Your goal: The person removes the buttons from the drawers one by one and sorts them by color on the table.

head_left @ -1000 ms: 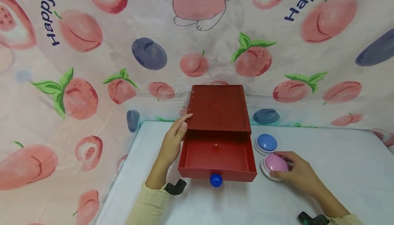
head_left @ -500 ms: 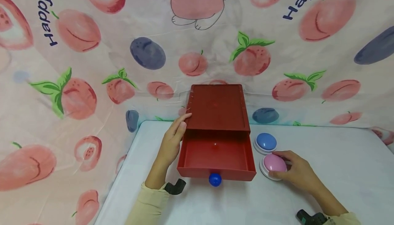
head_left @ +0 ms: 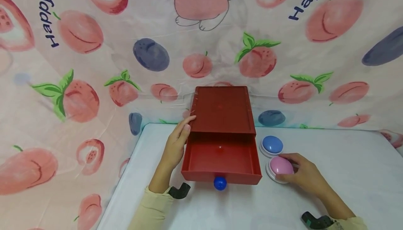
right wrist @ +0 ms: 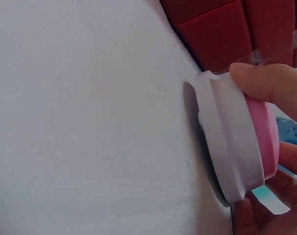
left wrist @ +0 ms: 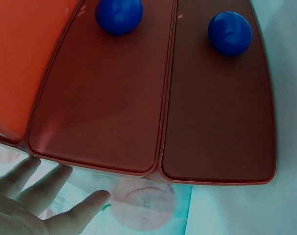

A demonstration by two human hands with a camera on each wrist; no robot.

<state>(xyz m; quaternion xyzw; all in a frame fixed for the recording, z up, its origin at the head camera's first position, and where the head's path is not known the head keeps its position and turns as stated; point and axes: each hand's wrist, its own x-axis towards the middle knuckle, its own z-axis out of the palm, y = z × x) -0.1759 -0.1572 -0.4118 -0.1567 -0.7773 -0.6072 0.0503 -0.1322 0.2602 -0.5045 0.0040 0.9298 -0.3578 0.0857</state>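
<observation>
The right hand (head_left: 303, 177) is gripping the pink dome button (head_left: 281, 167), which is sitting on the white tabletop (head_left: 346, 174) just right of the open drawer (head_left: 220, 160). In the right wrist view its fingers (right wrist: 271, 83) are curling round the button's white base (right wrist: 232, 147), the thumb pressing on one side of the rim and the other fingertips wrapping the opposite side, so the pink dome is lying between them. The base is resting flat on the tabletop.

The blue dome button (head_left: 272, 144) is standing just beyond the pink one, on its far side, close to it but untouched by the hand.

The left hand (head_left: 176, 146) is lying against the left side of the red drawer box (head_left: 221, 109), its fingers straight and close together, the fingertips touching the box's near left corner. In the left wrist view the fingers (left wrist: 45, 188) are spreading slightly beside the box's edge, gripping nothing.

The drawer is standing pulled out toward the near side, a blue round knob (head_left: 220, 183) sticking out of its front.
</observation>
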